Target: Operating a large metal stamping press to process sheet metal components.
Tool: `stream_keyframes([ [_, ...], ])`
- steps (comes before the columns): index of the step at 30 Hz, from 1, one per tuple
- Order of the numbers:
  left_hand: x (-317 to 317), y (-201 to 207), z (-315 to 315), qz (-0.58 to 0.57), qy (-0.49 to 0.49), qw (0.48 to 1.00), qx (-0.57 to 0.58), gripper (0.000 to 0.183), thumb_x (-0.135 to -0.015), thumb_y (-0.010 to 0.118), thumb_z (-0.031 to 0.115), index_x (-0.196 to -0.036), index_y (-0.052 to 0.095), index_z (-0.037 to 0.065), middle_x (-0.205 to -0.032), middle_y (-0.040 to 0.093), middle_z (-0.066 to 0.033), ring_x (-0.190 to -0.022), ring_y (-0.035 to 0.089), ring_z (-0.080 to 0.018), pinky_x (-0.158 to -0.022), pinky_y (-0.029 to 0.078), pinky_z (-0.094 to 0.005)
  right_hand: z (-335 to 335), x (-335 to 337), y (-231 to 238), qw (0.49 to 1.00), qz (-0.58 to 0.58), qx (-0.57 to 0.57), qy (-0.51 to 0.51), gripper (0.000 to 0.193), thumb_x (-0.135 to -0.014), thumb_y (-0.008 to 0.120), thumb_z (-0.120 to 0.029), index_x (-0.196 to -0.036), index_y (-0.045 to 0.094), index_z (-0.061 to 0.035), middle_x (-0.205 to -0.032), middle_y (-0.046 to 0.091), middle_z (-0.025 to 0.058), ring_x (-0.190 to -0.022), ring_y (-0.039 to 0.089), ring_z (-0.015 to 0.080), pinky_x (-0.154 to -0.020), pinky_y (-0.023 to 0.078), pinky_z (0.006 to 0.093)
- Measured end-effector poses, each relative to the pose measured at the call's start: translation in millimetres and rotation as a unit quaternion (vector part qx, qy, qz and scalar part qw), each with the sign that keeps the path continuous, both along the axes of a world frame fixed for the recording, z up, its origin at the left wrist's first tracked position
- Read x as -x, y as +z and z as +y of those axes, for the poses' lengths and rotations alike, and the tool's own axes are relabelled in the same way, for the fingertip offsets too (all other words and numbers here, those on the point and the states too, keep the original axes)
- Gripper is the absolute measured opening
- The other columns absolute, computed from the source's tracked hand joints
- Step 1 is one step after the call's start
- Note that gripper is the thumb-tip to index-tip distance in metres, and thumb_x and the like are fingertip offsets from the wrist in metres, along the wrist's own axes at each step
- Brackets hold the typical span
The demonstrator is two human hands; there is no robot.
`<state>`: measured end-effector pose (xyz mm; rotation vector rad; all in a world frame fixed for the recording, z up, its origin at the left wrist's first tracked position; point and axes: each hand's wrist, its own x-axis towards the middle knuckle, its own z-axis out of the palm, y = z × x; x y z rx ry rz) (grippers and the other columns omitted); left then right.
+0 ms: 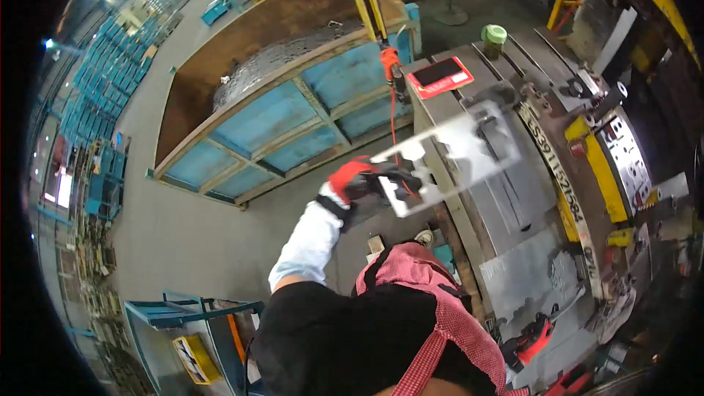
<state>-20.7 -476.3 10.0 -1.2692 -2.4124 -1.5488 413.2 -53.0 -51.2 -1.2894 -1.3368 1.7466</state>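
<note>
My left hand (361,182), in a red and black glove, grips one end of a flat metal plate with cut-outs (440,189). The plate is held up in the air, slightly blurred, and reaches right toward the machine bed. Low on the right, my right hand (529,341), gloved alike, is closed on a thin grey rod-like tool (568,303); its exact kind is unclear. Beneath that tool lies a stack of flat metal sheets (524,271) on the bed.
A large blue-sided bin (271,114) with metal scrap stands ahead left. On the machine bed (440,114) lie a phone (438,72) on a red booklet and a green-lidded jar (494,38). A press die (568,176) runs along the right. A blue cart (165,317) stands lower left.
</note>
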Motion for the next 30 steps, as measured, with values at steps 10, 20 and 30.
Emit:
stream_keyframes([
  [10,222,39,-80,-0.396,0.152,0.763,-0.487,0.049,-0.084,0.051,0.049,-0.112,0.05,0.009,-0.098,0.059,-0.015,-0.088,0.058,-0.0315,-0.074,0.047,-0.0401,22,5,-22,0.955,0.033,-0.235,0.181,0.04,-0.085,0.052,-0.012,-0.124,0.043,-0.0064,-0.098,0.058,0.009,-0.056,0.045,0.0067,-0.047,0.038,0.0215],
  [20,28,-34,215,-0.502,-0.324,0.8,0.055,0.044,-0.093,0.037,0.026,-0.126,0.042,-0.003,-0.119,0.054,-0.0129,-0.105,0.054,-0.019,-0.092,0.041,-0.0302,-26,79,50,0.993,0.03,-0.075,0.088,0.059,-0.079,0.053,-0.003,-0.135,0.033,-0.0055,-0.092,0.055,0.0029,-0.072,0.047,0.0058,-0.067,0.042,0.0207],
  [30,-54,-33,261,-0.642,-0.325,0.69,0.076,0.039,-0.091,0.047,0.029,-0.117,0.051,0.001,-0.104,0.061,-0.0112,-0.092,0.06,-0.0182,-0.083,0.047,-0.0298,59,200,21,0.934,-0.149,-0.144,0.292,0.027,-0.079,0.06,-0.026,-0.089,0.054,-0.0016,-0.081,0.058,0.0023,-0.074,0.05,0.0099,-0.068,0.042,0.0278],
])
